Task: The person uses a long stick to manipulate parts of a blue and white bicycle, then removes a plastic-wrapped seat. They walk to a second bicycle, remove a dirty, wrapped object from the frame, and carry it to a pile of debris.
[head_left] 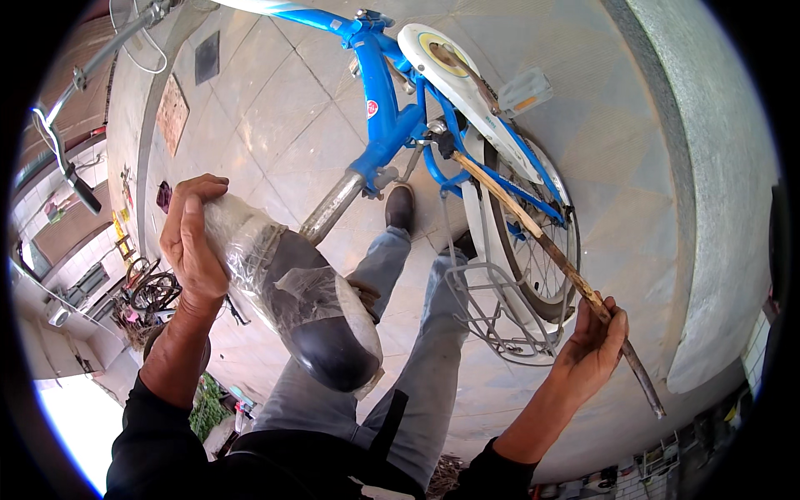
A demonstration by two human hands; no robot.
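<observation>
My left hand is closed around the narrow end of a black-and-white bicycle saddle wrapped in clear plastic. A silver seat post runs from the saddle into the blue bicycle frame. My right hand grips a long, thin wooden stick near its lower end. The stick slants up to the left over the rear wheel. Its far end meets a dark part by the frame joint, and I cannot tell whether it is inserted there.
Beside the wheel is a grey wire rear rack. A white chain guard and a pedal lie farther off, with the handlebar at far left. My shoe stands on the tiled floor. A pale wall bounds the right.
</observation>
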